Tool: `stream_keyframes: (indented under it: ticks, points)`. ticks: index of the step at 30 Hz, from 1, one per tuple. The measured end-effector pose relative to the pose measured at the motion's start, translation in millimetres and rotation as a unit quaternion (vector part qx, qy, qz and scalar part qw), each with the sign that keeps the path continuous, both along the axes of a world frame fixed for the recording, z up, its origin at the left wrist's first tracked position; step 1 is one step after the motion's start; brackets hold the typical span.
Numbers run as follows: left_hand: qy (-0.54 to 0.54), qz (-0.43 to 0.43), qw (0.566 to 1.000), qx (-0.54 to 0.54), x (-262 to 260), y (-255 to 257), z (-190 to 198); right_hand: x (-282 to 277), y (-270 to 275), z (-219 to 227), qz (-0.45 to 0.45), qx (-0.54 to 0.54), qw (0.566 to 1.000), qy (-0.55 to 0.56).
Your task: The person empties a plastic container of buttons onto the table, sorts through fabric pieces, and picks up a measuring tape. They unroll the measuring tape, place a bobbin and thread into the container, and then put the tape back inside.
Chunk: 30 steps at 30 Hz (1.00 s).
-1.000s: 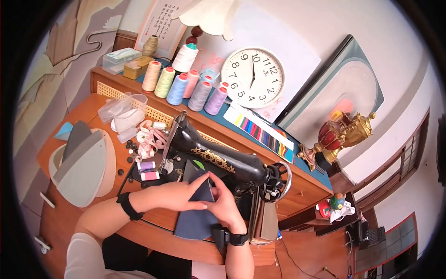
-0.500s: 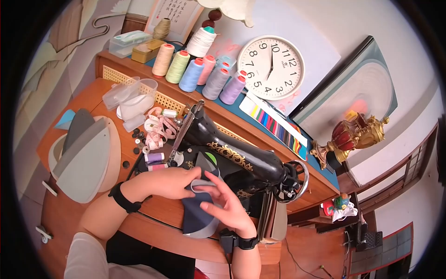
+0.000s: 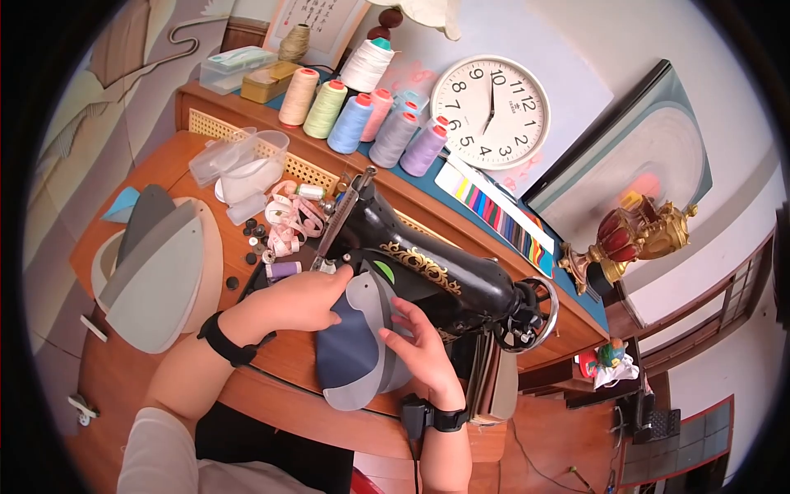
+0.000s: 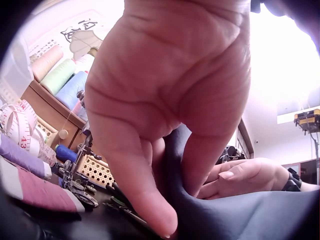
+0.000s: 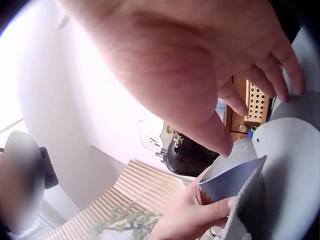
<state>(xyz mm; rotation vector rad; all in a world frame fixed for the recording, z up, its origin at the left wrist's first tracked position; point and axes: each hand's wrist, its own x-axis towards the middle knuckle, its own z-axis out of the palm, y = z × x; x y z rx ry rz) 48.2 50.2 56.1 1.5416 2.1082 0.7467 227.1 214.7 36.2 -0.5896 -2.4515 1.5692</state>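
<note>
My left hand (image 3: 300,300) pinches the upper edge of a sheet made of a navy piece (image 3: 346,342) and curved light-grey pieces (image 3: 352,389), just in front of the black sewing machine (image 3: 428,263). In the left wrist view the thumb and fingers close around a navy fold (image 4: 177,155). My right hand (image 3: 424,350) is at the sheet's right side, fingers spread and loosely bent. The right wrist view shows the grey edges bowed apart, with navy material (image 5: 227,180) between them. A green round mark (image 3: 383,270) shows behind the sheet.
Grey and pinkish cut panels (image 3: 156,284) lie at the left. Buttons (image 3: 255,235), a pink tape measure (image 3: 290,216), a purple thread spool (image 3: 284,269) and clear plastic boxes (image 3: 251,177) sit beyond. Thread cones (image 3: 352,123) and a clock (image 3: 490,111) line the back shelf.
The sheet has been opened out and turned, so more of its grey curved pieces face me. My right hand has let go of it and drawn back rightward; my left hand still holds it.
</note>
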Motion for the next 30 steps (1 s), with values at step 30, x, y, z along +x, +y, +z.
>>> stream_keyframes:
  ticks: [30]
  points:
    - [-0.174,-0.092,0.97,0.141,10.4,3.7,-5.7,6.4,-6.7,9.5,0.176,-0.276,0.939,0.102]
